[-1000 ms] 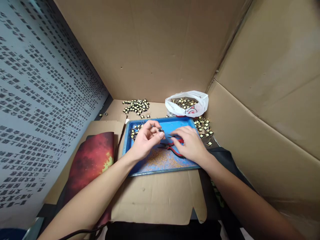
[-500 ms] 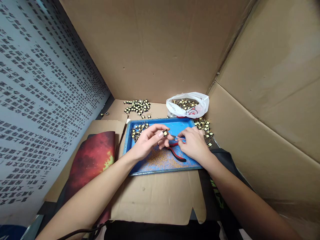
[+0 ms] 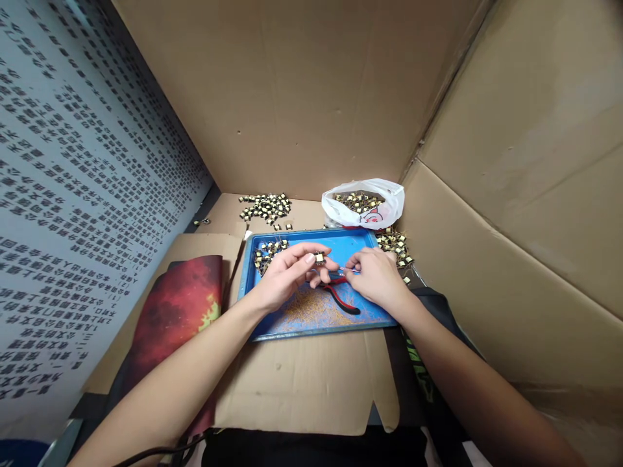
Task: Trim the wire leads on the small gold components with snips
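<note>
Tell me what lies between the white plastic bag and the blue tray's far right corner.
In the head view, a loose scatter of small yellow-and-black parts lies on the cardboard between the white plastic bag and the blue tray.

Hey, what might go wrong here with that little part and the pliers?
The left hand pinches the small part by its fingertips only, so it might slip into the clippings on the blue tray. The right hand works the red pliers close to those fingers, so a nip seems possible.

Matt brown cardboard walls (image 3: 311, 97); smooth blue plastic tray (image 3: 350, 241); thin glossy white plastic bag (image 3: 389, 204); red rubbery-handled pliers (image 3: 343, 299).
</note>
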A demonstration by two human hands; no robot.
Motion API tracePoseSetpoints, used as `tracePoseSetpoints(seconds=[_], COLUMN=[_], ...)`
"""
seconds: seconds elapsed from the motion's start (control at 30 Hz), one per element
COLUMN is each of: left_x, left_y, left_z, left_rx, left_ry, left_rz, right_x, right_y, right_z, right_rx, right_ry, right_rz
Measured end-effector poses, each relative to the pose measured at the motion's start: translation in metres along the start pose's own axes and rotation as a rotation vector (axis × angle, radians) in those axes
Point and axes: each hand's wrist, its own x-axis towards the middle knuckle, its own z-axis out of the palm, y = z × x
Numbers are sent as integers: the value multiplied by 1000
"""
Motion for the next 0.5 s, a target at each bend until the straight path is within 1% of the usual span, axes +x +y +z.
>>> tracePoseSetpoints(seconds=[0.17,0.33,0.4,0.5], left_x=[-1,-2,-2,-1], left_y=[-1,-3,-4,-5], left_z=[0,-3,-4,-4], left_rx=[66,133,168,239], left_ry=[-7,3,27,92], left_rz=[17,38,62,116], right_x=[1,0,-1,-3], right_y=[-5,-5,-4,-2], right_z=[0,0,0,0], right_rx=[-61,-94,-93,-90], right_ry=[-20,-24,-37,-49], right_rz=[-3,-47,-58,-76])
